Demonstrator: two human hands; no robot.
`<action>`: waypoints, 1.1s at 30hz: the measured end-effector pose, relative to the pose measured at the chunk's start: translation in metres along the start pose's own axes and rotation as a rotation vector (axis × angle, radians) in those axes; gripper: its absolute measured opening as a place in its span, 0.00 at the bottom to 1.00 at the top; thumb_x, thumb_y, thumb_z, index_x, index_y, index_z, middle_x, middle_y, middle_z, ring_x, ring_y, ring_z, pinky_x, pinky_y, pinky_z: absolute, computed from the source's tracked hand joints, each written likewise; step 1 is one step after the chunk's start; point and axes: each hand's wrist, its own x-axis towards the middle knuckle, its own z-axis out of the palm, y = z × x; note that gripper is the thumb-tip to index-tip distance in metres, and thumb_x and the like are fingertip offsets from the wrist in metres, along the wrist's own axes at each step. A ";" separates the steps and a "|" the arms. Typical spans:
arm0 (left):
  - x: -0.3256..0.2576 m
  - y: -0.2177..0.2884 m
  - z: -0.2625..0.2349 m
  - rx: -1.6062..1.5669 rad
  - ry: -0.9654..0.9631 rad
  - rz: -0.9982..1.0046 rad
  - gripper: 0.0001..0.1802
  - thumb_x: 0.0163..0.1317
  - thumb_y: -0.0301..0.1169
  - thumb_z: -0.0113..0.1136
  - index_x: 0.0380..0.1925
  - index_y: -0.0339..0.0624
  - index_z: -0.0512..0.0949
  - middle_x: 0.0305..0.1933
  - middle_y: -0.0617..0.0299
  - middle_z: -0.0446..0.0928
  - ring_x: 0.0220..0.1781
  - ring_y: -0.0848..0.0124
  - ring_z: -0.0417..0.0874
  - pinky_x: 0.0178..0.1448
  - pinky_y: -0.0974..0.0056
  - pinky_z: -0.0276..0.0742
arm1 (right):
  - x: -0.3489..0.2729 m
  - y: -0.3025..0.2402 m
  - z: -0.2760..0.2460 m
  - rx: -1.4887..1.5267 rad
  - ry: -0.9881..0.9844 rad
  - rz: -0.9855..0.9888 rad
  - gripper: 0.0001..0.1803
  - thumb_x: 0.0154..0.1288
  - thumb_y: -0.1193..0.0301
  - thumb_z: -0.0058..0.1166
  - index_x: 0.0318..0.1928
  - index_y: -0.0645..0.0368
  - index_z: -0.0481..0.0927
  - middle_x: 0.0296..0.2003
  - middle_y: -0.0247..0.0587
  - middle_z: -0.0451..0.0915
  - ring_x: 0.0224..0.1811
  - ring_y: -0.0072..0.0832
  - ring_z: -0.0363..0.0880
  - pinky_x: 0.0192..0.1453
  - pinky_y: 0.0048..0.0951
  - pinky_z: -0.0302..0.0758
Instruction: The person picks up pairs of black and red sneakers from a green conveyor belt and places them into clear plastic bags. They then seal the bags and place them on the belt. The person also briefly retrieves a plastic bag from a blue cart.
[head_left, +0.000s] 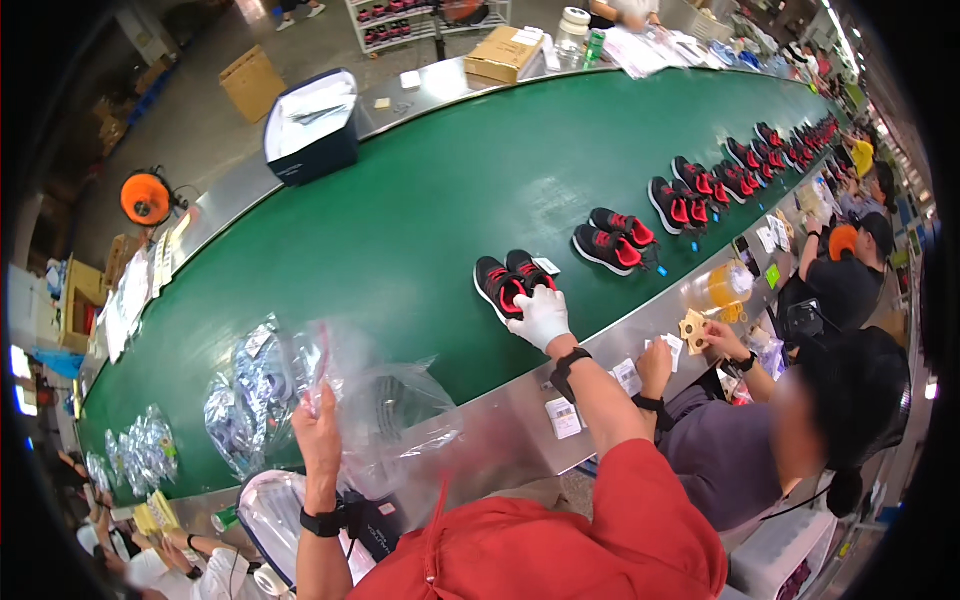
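Note:
My right hand (543,316), in a white glove, grips the heels of a pair of black sneakers (492,275) with red laces and red lining. The pair rests on the green conveyor belt (430,215), with a white tag on one shoe. My bare left hand (318,432) is closed on the edge of a clear plastic bag (395,400), which spreads out to the right over the belt's near edge. Left of that hand lie sneakers wrapped in clear bags (245,405). The fingertips of my right hand are partly hidden inside the shoes.
More sneaker pairs (612,243) line the belt to the right. A dark blue bin (312,125) stands at the far edge. Label stacks (563,419) lie on the near metal ledge. A co-worker in a dark shirt (735,450) sits close on my right, holding tan card pieces (692,331).

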 end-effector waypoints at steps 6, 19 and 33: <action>0.008 -0.004 -0.009 -0.098 0.013 -0.003 0.16 0.65 0.36 0.54 0.22 0.37 0.71 0.18 0.76 0.61 0.23 0.83 0.57 0.23 0.69 0.53 | -0.021 -0.053 -0.078 1.222 -0.023 0.185 0.20 0.58 0.54 0.59 0.40 0.59 0.80 0.34 0.39 0.77 0.31 0.23 0.74 0.34 0.23 0.70; -0.060 0.011 0.051 -0.164 -0.312 0.479 0.08 0.62 0.28 0.54 0.35 0.33 0.77 0.18 0.49 0.70 0.21 0.75 0.69 0.28 0.63 0.70 | -0.114 -0.181 -0.104 0.194 -0.010 -0.514 0.15 0.47 0.54 0.61 0.33 0.47 0.83 0.38 0.46 0.78 0.40 0.43 0.77 0.40 0.41 0.72; -0.041 0.077 0.058 0.080 -0.774 0.719 0.09 0.54 0.23 0.51 0.35 0.36 0.76 0.25 0.41 0.75 0.27 0.44 0.76 0.31 0.53 0.73 | -0.112 -0.169 -0.079 0.556 -0.447 -0.837 0.20 0.62 0.55 0.50 0.47 0.56 0.76 0.42 0.47 0.79 0.47 0.39 0.76 0.53 0.38 0.71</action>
